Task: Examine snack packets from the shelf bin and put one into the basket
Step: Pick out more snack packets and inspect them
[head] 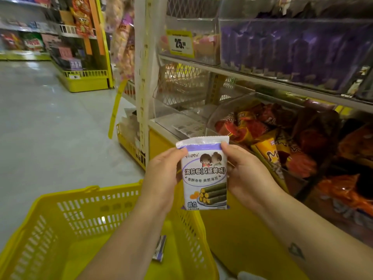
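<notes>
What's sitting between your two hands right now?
In the head view, one white-and-purple snack packet, upright, pinched by left hand and right hand at its sides.

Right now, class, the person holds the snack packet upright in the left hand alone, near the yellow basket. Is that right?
Not quite. Both hands hold it: the left hand and the right hand each pinch a top corner of the snack packet, which is upright near the yellow basket. The head view shows this.
</notes>
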A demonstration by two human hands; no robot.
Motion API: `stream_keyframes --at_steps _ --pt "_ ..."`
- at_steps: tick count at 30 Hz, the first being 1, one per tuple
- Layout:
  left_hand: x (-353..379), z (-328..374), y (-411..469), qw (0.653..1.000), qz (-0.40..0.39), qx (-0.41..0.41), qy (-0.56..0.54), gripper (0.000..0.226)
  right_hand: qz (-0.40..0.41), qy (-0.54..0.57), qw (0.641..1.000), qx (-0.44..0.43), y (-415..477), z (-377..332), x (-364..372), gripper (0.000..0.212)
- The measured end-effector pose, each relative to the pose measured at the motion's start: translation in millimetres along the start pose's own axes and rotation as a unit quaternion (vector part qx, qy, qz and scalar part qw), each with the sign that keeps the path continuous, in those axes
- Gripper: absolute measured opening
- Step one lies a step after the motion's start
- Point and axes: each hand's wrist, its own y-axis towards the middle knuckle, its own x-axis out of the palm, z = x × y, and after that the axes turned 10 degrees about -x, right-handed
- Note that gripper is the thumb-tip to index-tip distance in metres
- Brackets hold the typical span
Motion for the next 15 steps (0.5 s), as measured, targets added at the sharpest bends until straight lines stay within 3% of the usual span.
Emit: stream_keyframes --at_steps 5,9,12,15 --pt "-8.1 12.7 -5.6 0.995 -0.046 0.0 0.085 0.033 -0.013 -0.036 0.998 -0.043 -2.2 -0.4 -1.4 0.021" --pt "-9.5 19.5 -8.9 0.993 -0.041 -0.01 0.111 0.03 -0.024 -0.066 0.995 -0.07 -0.7 3.5 -6.1 0.034" --pt "-7.9 24.0 -13.9 0.994 -0.052 -0.025 0.094 0.026 -0.088 -0.133 0.985 -0.062 -1.5 8.4 -10.0 0.056" --pt "-7.1 30.6 -18.7 0.99 -0.079 -0.019 0.113 0.024 -0.16 -0.191 0.968 -0.034 -5.4 14.2 -10.7 0.065"
